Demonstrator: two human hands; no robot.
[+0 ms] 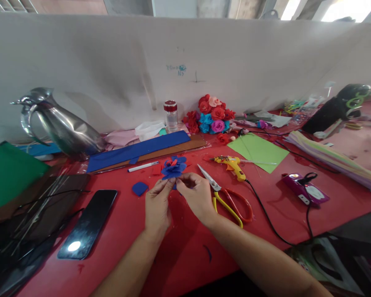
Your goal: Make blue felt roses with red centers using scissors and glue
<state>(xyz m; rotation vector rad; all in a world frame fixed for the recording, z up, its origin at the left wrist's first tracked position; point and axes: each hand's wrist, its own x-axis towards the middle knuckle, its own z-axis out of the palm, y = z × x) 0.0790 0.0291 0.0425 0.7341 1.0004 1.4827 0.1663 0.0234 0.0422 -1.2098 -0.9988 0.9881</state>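
A blue paper flower [174, 166] with red at its centre is held up over the red table [185, 247]. My left hand [158, 200] pinches its base from the left, fingers closed. From the right, my right hand [198, 196] pinches at the same base, thumb and finger together near a bit of blue. Left of my hands lies a loose blue petal [139, 189]. Scissors [224, 198] with red and yellow handles lie just right of my right hand. Behind the flower are a white pen [143, 166] and small red scraps [156, 169].
A yellow glue gun [231, 165] with a black cord lies by a green paper sheet [256, 150]. At left are a phone [88, 222] and a metal jug [64, 123]. Blue paper strips [139, 151], finished paper flowers [214, 115] and a purple power socket [306, 189] surround the work area.
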